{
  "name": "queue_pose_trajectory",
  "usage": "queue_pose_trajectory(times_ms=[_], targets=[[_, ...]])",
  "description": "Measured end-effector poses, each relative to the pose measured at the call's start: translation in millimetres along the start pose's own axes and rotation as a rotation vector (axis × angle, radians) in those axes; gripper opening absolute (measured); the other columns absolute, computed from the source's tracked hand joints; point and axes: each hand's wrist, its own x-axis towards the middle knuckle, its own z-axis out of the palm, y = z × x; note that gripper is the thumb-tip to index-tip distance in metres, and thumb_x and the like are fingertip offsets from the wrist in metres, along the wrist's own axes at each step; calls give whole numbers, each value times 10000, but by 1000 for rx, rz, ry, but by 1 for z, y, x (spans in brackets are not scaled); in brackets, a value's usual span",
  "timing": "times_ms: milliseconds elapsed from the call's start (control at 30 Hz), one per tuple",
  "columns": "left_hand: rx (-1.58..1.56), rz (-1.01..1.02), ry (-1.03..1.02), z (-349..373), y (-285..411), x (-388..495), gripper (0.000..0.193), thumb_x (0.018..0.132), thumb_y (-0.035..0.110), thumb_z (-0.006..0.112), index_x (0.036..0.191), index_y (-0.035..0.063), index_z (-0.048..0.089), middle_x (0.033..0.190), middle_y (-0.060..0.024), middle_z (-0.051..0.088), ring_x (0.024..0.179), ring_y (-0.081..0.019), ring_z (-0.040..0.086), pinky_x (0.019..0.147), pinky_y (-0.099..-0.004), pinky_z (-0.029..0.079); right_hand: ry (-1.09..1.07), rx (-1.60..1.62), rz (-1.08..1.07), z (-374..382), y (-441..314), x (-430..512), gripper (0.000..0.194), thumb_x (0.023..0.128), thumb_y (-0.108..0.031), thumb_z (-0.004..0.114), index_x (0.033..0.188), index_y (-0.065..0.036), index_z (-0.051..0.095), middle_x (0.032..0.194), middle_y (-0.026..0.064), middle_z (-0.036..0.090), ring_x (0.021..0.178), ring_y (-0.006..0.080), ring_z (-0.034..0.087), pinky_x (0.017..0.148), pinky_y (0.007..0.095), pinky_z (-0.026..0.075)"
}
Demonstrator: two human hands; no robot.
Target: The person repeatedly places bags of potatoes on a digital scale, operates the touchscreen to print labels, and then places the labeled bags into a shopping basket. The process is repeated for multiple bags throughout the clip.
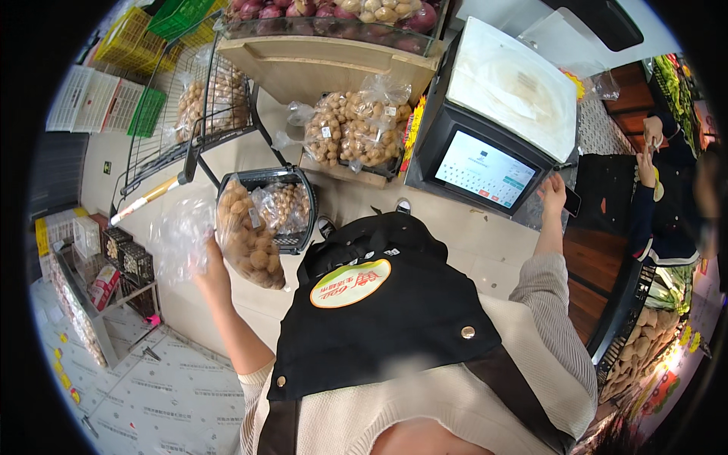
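My left hand [213, 264] grips the gathered plastic of a clear bag [250, 236] full of round brown produce that bears a small white label. Its loose, crumpled top spreads out to the left of my fingers. Below the held bag stands a black shopping basket [311, 213], and another filled bag [287, 205] lies inside it. On the right, my right hand [553, 196] is empty, fingers apart, beside the lower right corner of a weighing scale's touchscreen [483, 170]. A dark phone [572, 202] lies just beyond that hand.
Several bags of similar produce [361, 133] rest on a low stand below red onions [284, 10]. A wire shopping cart [193, 122] with filled bags stands at the left. The scale's white platform [512, 79] is above its screen. Another person's hands [648, 151] appear at far right.
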Motion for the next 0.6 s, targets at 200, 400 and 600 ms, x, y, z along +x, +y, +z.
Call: queue_pose_trajectory(times_ms=[200, 400, 600], targets=[[-540, -440, 43, -5, 25, -4, 312, 954, 323, 545, 716, 132, 480, 651, 62, 353, 525, -29, 254, 462, -214, 189, -27, 9, -66, 10, 2, 36, 497, 887, -104, 560, 1353, -41, 398, 1264, 129, 517, 765, 171, 614, 568, 291, 514], [-1023, -397, -112, -12, 51, -4, 443, 985, 374, 460, 627, 148, 331, 609, 50, 277, 467, -20, 177, 398, -176, 143, -18, -176, -65, 20, 1, 54, 464, 845, -9, 481, 1308, -13, 444, 1176, 159, 564, 724, 201, 604, 584, 303, 494], [-1100, -503, -5, 3, 71, -2, 448, 985, 372, 457, 601, 160, 365, 591, 69, 299, 429, -3, 210, 345, -155, 151, 82, -451, -476, 6, 60, 107, 222, 904, -72, 453, 1012, -3, 635, 666, 41, 569, 542, 113, 498, 484, 271, 402]])
